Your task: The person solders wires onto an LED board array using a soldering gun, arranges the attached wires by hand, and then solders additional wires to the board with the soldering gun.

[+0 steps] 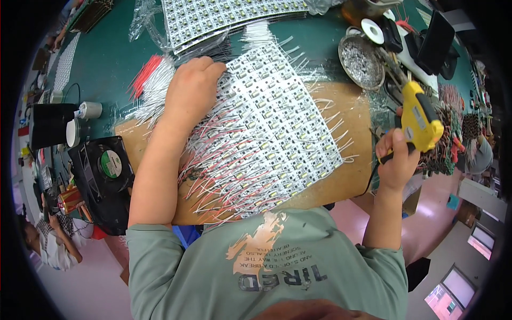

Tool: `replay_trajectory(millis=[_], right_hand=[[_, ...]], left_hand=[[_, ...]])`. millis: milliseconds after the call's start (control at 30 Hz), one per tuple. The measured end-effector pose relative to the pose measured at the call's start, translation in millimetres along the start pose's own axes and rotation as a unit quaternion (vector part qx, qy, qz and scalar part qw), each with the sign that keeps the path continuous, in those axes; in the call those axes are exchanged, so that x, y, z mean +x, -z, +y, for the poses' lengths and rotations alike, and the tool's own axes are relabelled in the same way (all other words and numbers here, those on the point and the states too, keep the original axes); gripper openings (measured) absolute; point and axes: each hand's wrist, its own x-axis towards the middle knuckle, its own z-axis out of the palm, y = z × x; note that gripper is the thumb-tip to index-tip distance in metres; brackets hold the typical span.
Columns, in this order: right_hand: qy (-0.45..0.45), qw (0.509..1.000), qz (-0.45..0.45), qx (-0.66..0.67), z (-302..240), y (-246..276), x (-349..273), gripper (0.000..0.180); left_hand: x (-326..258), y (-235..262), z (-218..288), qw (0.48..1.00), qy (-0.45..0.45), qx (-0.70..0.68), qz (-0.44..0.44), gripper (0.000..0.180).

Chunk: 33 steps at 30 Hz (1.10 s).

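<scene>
A white panel of small LED circuit boards (277, 117) lies tilted on a brown board in front of me. Red and white wires (224, 176) stick out from its left and lower part, and white ones from its right edge. At the panel's upper left corner is my left hand (196, 85), its fingers curled down beside black wires (213, 49); whatever they pinch is hidden. My right hand (397, 157) grips the handle of a yellow soldering gun (418, 117). The gun's front end points up and away, near a round metal pan (361, 61) of silvery bits.
Bundles of red and white wires (152, 80) lie left of my left hand. More LED panels (229, 18) are stacked at the far side. A black fan (101, 165) stands at left, and a white solder spool (372, 31) sits beyond the pan. Another person (53, 240) is at far left.
</scene>
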Motion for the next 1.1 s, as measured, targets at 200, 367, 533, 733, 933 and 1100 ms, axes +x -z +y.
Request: replay_trajectory(millis=[200,367,533,733,933,1100], right_hand=[[-0.024,0.995,-0.003,-0.097,9.5,-13.2,1.2,0.052],[0.067,0.997,-0.017,-0.034,21.3,-21.6,-9.4,0.055],[0.12,0.989,0.001,-0.088,17.6,-12.9,5.6,0.051],[-0.033,0.998,-0.012,-0.057,10.0,-36.1,-10.6,0.057],[-0.185,0.956,-0.165,0.155,28.6,-75.1,-30.0,0.073],[-0.2,0.941,-0.219,0.163,43.2,-100.9,-30.2,0.077]], left_hand=[[-0.9,-1.5,-2.9,1.0,-0.009,-0.009,0.015,0.018],[-0.1,-4.4,-3.7,0.999,-0.009,-0.026,0.025,0.017],[-4.4,-3.5,-5.7,1.0,-0.005,-0.018,0.023,0.017],[-7.8,-4.7,-4.4,1.0,-0.007,-0.012,0.013,0.016],[-3.3,-5.4,-5.0,1.0,-0.009,-0.012,0.02,0.016],[-3.3,-5.6,-5.1,0.999,-0.007,-0.018,0.027,0.017]])
